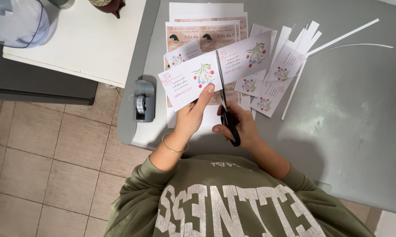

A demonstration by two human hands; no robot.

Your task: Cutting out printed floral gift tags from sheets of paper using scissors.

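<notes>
Scissors (224,98) gripped in right hand (239,125), blades partway through floral paper strip (215,70) near the grey table's (347,131) front edge; left hand (191,116) pinches strip's lower edge. Cut cards (268,87) and white offcuts (338,41) lie beyond; tape dispenser (143,101) at left edge.

Both forearms rise from the lower middle of the frame; the left hand (192,115) sits left of centre, fingers (205,94) pinched and pointing up; the right hand (242,127) beside it is curled closed, knuckles up.
</notes>
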